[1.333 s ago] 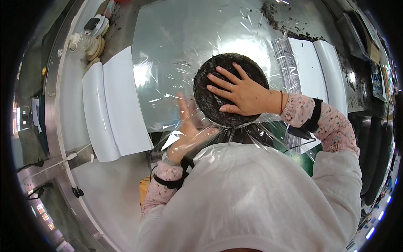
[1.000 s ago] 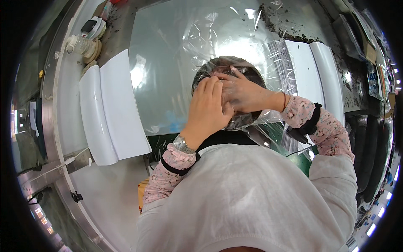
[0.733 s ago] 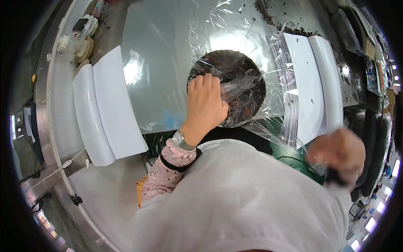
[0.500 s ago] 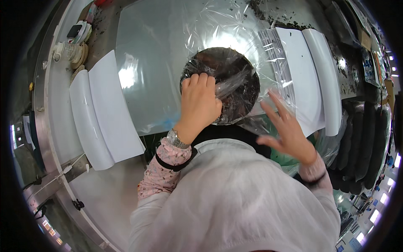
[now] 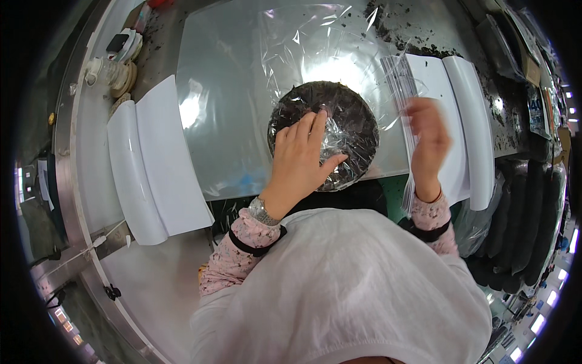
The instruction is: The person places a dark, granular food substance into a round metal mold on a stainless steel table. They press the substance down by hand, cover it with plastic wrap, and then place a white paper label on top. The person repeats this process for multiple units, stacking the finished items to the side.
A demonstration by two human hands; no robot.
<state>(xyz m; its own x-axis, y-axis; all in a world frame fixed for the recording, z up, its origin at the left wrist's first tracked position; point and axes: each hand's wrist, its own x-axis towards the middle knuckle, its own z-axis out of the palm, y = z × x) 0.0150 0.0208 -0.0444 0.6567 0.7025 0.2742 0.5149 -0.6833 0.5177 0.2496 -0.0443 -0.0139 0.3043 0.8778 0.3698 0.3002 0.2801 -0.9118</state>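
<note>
A dark, round, flat cake of leafy-looking material [image 5: 357, 127] lies near the front edge of the work surface, with clear plastic film [image 5: 303, 48] over it and spread out beyond its far side. My left hand [image 5: 301, 145] rests on the film-covered cake, fingers stretched out and thumb apart. To the right, my right hand [image 5: 427, 136] is raised over the edge of a stack of clear plastic sheets [image 5: 397, 76]. Motion smears its fingers, so whether they pinch a sheet is unclear.
A rolled-edge white sheet [image 5: 173, 164] lies at left and another white sheet [image 5: 445, 115] at right. Dark crumbs [image 5: 418, 45] are scattered at the far right. A glass jar [image 5: 109, 76] stands far left. Long dark wrapped packs [image 5: 521, 212] lie at the right.
My left hand has gone from gripping bunched film to lying flat on the cake. The film now spreads away on the far side. My right hand has moved up to the plastic sheets.
</note>
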